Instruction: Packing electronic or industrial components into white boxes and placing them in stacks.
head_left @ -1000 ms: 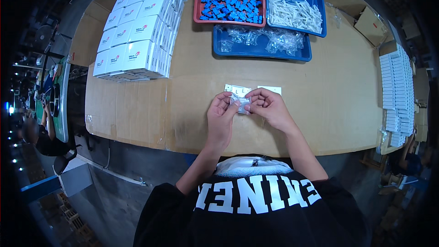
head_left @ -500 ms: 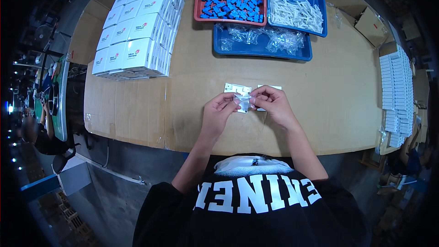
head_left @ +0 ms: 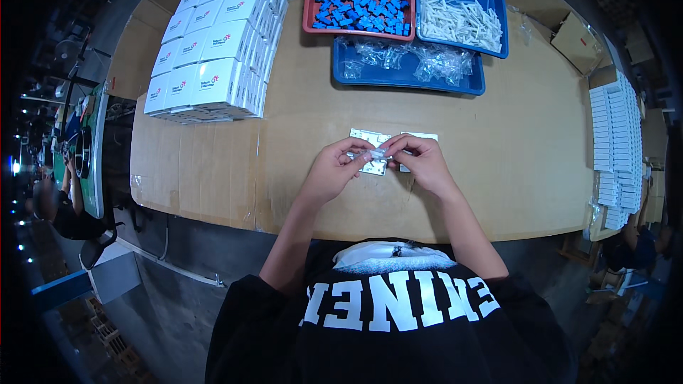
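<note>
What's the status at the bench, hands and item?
Left hand and right hand both pinching a small clear bag. Bag held just above flat white pieces on the table. Nothing blocking.

A packing or assembly workshop, factory-like. Long workbench [head_left: 213, 171] covered in brown cardboard, with rows of identical white boxes [head_left: 213, 43] stacked at the far left. Sorting trays at the far edge: red tray [head_left: 307, 0] full of small blue parts, blue tray [head_left: 498, 0] of white pieces, another blue tray [head_left: 409, 80] of clear bags. Stacked white cartons [head_left: 615, 142] along the right. Dim concrete floor [head_left: 163, 291] below, another worker [head_left: 57, 206] seated at left.
</note>
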{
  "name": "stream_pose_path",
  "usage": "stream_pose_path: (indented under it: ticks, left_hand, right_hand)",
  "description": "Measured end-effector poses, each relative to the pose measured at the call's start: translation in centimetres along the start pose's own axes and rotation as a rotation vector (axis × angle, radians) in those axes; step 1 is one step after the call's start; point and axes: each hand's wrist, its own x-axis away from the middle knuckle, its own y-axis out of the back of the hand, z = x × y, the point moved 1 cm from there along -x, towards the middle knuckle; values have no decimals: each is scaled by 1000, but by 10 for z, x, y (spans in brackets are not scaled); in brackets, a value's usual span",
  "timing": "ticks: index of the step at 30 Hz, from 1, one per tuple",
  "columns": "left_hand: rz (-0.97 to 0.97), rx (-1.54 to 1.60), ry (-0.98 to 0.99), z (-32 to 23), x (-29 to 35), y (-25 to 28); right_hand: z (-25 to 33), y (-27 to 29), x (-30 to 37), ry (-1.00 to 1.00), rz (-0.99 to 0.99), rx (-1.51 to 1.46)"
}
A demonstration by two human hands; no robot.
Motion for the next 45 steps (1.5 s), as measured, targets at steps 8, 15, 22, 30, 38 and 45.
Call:
stream_pose_path:
  ticks: [8,15,22,30,38,45]
  left_hand:
    - [-105,-210,-91,-9,4,0]
    - [-119,-389,-266,-7,2,4]
    - [-117,-814,-395,-3,2,18]
    - [-242,-1015,-557,6,5,14]
    - [-415,-962,-543,12,5,3]
    - [-342,-1034,-642,14,8,7]
  right_hand:
    - [-2,-11,3,87,-26,247]
    - [2,-16,1,206,-46,418]
    - [2,-15,2,353,-46,669]
    - [-12,-26,4,552,-85,923]
    - [-4,-27,3,597,-100,1048]
    - [6,-33,7,470,-103,1163]
